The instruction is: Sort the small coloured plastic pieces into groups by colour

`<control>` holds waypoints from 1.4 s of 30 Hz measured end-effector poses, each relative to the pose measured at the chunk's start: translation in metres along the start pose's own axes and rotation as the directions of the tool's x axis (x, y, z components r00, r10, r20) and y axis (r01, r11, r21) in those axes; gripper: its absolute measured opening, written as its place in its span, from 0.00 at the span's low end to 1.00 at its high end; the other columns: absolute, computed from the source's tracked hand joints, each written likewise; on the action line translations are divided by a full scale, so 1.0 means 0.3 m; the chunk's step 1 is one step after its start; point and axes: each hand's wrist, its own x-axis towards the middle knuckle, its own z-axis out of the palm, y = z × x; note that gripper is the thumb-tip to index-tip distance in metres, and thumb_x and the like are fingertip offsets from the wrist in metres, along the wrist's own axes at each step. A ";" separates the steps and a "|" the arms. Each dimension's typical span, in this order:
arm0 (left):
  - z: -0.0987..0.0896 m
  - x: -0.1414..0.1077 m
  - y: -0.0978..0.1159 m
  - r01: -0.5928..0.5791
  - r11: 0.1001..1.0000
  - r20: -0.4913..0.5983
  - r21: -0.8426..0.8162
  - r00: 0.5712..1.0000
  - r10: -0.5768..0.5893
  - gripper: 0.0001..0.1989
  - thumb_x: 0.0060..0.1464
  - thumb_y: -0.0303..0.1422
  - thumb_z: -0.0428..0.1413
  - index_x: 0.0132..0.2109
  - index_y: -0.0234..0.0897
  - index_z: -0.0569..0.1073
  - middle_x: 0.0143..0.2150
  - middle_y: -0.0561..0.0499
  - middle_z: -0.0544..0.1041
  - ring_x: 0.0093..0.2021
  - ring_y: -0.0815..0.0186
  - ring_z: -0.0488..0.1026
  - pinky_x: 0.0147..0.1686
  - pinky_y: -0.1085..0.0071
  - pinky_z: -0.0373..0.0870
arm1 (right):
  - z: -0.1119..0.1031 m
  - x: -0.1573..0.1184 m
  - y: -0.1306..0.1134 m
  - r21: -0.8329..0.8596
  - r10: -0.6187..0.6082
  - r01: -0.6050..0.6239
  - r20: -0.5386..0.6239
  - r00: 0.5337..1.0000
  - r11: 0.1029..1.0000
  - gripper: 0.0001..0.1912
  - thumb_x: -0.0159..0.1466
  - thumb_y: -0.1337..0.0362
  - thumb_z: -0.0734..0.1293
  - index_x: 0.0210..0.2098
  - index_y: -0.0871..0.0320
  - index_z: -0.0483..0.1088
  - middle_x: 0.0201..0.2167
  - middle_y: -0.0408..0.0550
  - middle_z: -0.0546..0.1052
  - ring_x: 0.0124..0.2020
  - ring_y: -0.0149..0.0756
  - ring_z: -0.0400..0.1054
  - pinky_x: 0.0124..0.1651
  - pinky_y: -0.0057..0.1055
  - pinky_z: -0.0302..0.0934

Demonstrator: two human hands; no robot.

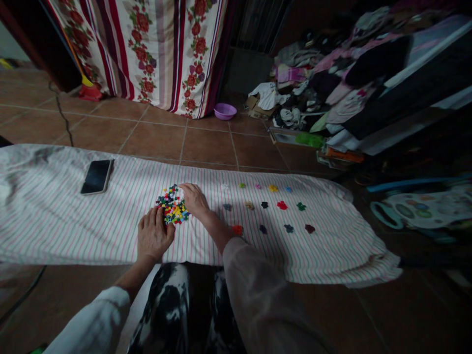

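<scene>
Multicoloured small pieces (172, 204) lie heaped on striped cloth (106, 228), right of and beyond the left hand (152, 233), its thumb spread from the fingers, and left of the right hand (194, 199), curled at the heap's edge; whether it pinches anything I cannot tell.

Whether the right hand (195, 201), at the pile (177, 211), holds pieces is too small to tell; beyond the pile, the curtain's (162, 54) top is cut off.
</scene>
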 end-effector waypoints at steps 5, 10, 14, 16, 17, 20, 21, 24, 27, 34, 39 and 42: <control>-0.002 0.001 0.001 0.005 1.000 0.022 -0.008 1.000 -0.005 0.28 0.56 0.38 0.47 0.61 0.28 0.64 0.60 0.34 0.69 0.60 0.49 0.65 0.58 0.54 0.58 | 0.007 0.096 0.014 -0.077 -0.015 0.029 0.180 0.984 0.997 0.30 0.61 0.78 0.58 0.60 0.53 0.66 0.61 0.46 0.67 0.58 0.38 0.59 0.61 0.35 0.56; -0.002 0.002 0.001 -0.001 1.000 0.032 0.019 0.999 0.000 0.28 0.57 0.38 0.46 0.60 0.26 0.65 0.59 0.34 0.69 0.60 0.49 0.65 0.58 0.55 0.58 | 0.021 0.150 0.018 -0.102 -0.061 0.093 0.276 0.959 0.990 0.32 0.60 0.80 0.58 0.59 0.51 0.67 0.61 0.43 0.68 0.56 0.36 0.60 0.61 0.34 0.55; -0.004 0.003 0.002 -0.006 1.000 0.037 0.030 0.999 0.005 0.28 0.57 0.38 0.47 0.60 0.26 0.65 0.60 0.34 0.69 0.60 0.49 0.65 0.58 0.55 0.58 | 0.026 0.160 0.040 -0.129 -0.065 0.106 0.288 0.955 0.986 0.26 0.62 0.79 0.57 0.54 0.53 0.72 0.54 0.46 0.72 0.54 0.36 0.62 0.59 0.33 0.57; -0.004 0.004 0.001 -0.001 1.000 0.038 0.021 0.999 0.000 0.28 0.56 0.38 0.47 0.60 0.26 0.65 0.60 0.34 0.69 0.60 0.49 0.65 0.58 0.55 0.58 | 0.026 0.155 0.057 -0.138 -0.055 0.098 0.285 0.957 0.986 0.23 0.64 0.78 0.57 0.51 0.54 0.73 0.51 0.48 0.74 0.52 0.36 0.63 0.59 0.33 0.57; -0.004 0.004 0.001 0.002 1.000 0.039 0.015 0.999 -0.003 0.28 0.56 0.38 0.47 0.60 0.26 0.65 0.60 0.34 0.69 0.60 0.49 0.65 0.58 0.55 0.58 | 0.026 0.150 0.065 -0.140 -0.045 0.087 0.277 0.960 0.986 0.21 0.65 0.77 0.57 0.50 0.55 0.74 0.50 0.48 0.74 0.52 0.36 0.63 0.58 0.32 0.57; -0.003 0.003 0.001 0.004 1.000 0.035 0.006 0.999 -0.004 0.27 0.56 0.38 0.47 0.60 0.27 0.65 0.59 0.34 0.70 0.60 0.49 0.65 0.58 0.55 0.58 | 0.020 0.129 0.086 -0.132 0.012 0.018 0.224 0.975 0.991 0.16 0.66 0.73 0.58 0.44 0.56 0.76 0.47 0.50 0.75 0.50 0.36 0.64 0.57 0.32 0.58; -0.003 0.003 0.001 0.002 1.000 0.032 0.006 0.999 -0.002 0.27 0.56 0.38 0.47 0.60 0.27 0.65 0.59 0.34 0.70 0.60 0.49 0.65 0.58 0.55 0.58 | 0.017 0.121 0.091 -0.125 0.038 -0.013 0.202 0.979 0.992 0.15 0.66 0.72 0.59 0.43 0.56 0.76 0.47 0.50 0.75 0.50 0.36 0.65 0.57 0.31 0.58; -0.004 0.002 0.002 0.006 1.000 0.025 0.007 1.000 -0.007 0.27 0.56 0.38 0.47 0.60 0.28 0.65 0.59 0.34 0.70 0.60 0.50 0.65 0.58 0.55 0.58 | 0.009 0.094 0.099 -0.110 0.104 -0.088 0.152 0.983 0.990 0.13 0.66 0.70 0.60 0.42 0.56 0.76 0.45 0.50 0.75 0.49 0.36 0.65 0.56 0.31 0.59; -0.009 0.003 0.003 0.011 1.000 0.033 -0.003 0.999 -0.010 0.28 0.56 0.38 0.47 0.60 0.28 0.65 0.59 0.34 0.69 0.60 0.49 0.65 0.58 0.54 0.58 | 0.007 0.063 0.099 -0.091 0.159 -0.150 0.101 0.982 0.985 0.12 0.65 0.70 0.60 0.41 0.57 0.75 0.44 0.51 0.74 0.48 0.36 0.67 0.55 0.31 0.60; -0.020 0.008 0.007 0.019 0.999 0.056 -0.029 0.998 -0.018 0.28 0.57 0.39 0.46 0.60 0.27 0.65 0.60 0.34 0.69 0.60 0.49 0.64 0.58 0.54 0.57 | 0.031 -0.032 0.105 0.169 0.316 -0.297 -0.103 0.943 0.940 0.12 0.64 0.70 0.60 0.44 0.55 0.72 0.41 0.46 0.77 0.43 0.33 0.72 0.50 0.29 0.64; -0.013 0.004 0.003 0.013 1.000 0.052 -0.016 0.999 -0.012 0.29 0.57 0.39 0.46 0.60 0.25 0.65 0.59 0.33 0.69 0.60 0.48 0.64 0.58 0.54 0.58 | 0.040 -0.074 0.103 0.357 0.413 -0.346 -0.130 0.901 0.868 0.10 0.63 0.68 0.62 0.42 0.54 0.71 0.39 0.43 0.79 0.41 0.31 0.74 0.48 0.28 0.66; -0.010 0.004 -0.001 0.001 1.000 0.040 -0.013 0.999 0.000 0.28 0.56 0.39 0.46 0.60 0.26 0.65 0.59 0.33 0.69 0.59 0.49 0.65 0.57 0.54 0.58 | 0.030 -0.087 0.092 0.381 0.452 -0.369 -0.153 0.879 0.848 0.09 0.62 0.67 0.62 0.41 0.54 0.70 0.38 0.43 0.79 0.39 0.30 0.74 0.46 0.28 0.67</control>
